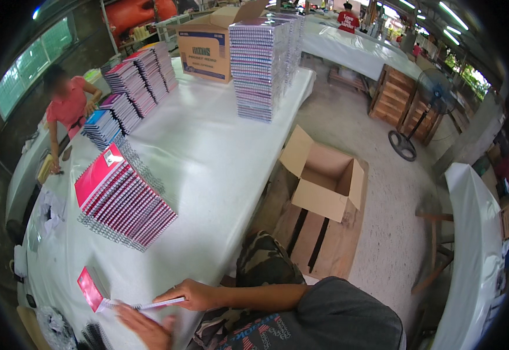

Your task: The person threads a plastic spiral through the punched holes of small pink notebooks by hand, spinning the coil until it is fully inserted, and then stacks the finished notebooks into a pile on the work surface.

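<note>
Notebook (164, 302) — right of 2 hands (195, 294) grips it.

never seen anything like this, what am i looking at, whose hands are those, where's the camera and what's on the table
There is no machine here: these are a person's own bare hands. The single picture comes from a wide fisheye camera worn on their head, looking down, so straight edges bend toward the rim.

The right hand grips the end of a thin notebook, seen nearly edge-on. The left hand is blurred, fingers extended, close by; whether it touches is unclear. A pink cover lies just left; I can't tell if it belongs to that notebook.

The white-covered table also carries a stack of pink spiral notebooks, more stacks in several colours, a tall wrapped stack and a cardboard box.
</note>
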Tool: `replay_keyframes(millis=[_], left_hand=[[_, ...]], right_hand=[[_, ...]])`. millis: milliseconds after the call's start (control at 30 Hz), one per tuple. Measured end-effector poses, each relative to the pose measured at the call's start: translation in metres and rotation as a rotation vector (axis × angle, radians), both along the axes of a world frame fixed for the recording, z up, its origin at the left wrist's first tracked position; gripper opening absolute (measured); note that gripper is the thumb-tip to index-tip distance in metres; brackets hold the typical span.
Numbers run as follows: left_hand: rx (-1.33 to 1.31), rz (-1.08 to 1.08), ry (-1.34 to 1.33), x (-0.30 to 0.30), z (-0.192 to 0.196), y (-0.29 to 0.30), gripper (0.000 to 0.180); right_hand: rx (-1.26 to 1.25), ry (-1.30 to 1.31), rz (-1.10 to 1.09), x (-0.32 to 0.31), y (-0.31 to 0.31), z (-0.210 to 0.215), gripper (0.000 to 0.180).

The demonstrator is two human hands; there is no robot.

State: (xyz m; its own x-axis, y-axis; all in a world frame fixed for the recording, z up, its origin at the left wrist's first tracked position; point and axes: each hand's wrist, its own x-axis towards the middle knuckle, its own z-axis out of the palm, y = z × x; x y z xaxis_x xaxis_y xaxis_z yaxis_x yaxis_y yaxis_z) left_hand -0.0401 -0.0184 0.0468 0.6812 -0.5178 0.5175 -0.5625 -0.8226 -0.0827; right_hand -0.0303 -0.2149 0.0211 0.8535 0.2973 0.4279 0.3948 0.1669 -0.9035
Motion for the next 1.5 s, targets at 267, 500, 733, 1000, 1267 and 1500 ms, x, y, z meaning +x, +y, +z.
replay_keyframes(millis=[267,500,733,1000,1267,1500], left_hand=[[-0.115,0.178,-0.456,0.067,-0.040,0.076,0.095],[-0.188,0.196,-0.183,0.024,-0.050,0.007,0.097],[-0.350,-0.051,-0.111,0.057,-0.091,0.089,0.098],[-0.067,-0.043,-0.122,0.014,-0.075,0.045,0.089],[-0.163,-0.009,-0.273,0.016,0.021,-0.016,0.080],[-0.510,0.108,-0.583,0.023,0.039,-0.081,0.070]], right_hand=[[-0.166,-0.189,-0.032,-0.017,0.008,0.006,0.057],[-0.203,-0.248,-0.156,-0.021,-0.012,0.007,0.050],[-0.091,-0.270,-0.180,-0.013,-0.007,0.022,0.044],[-0.046,-0.281,-0.195,-0.018,-0.004,0.030,0.044],[-0.193,-0.317,-0.181,-0.020,-0.003,0.022,0.050],[-0.112,-0.537,-0.297,-0.023,0.003,0.031,0.038]])
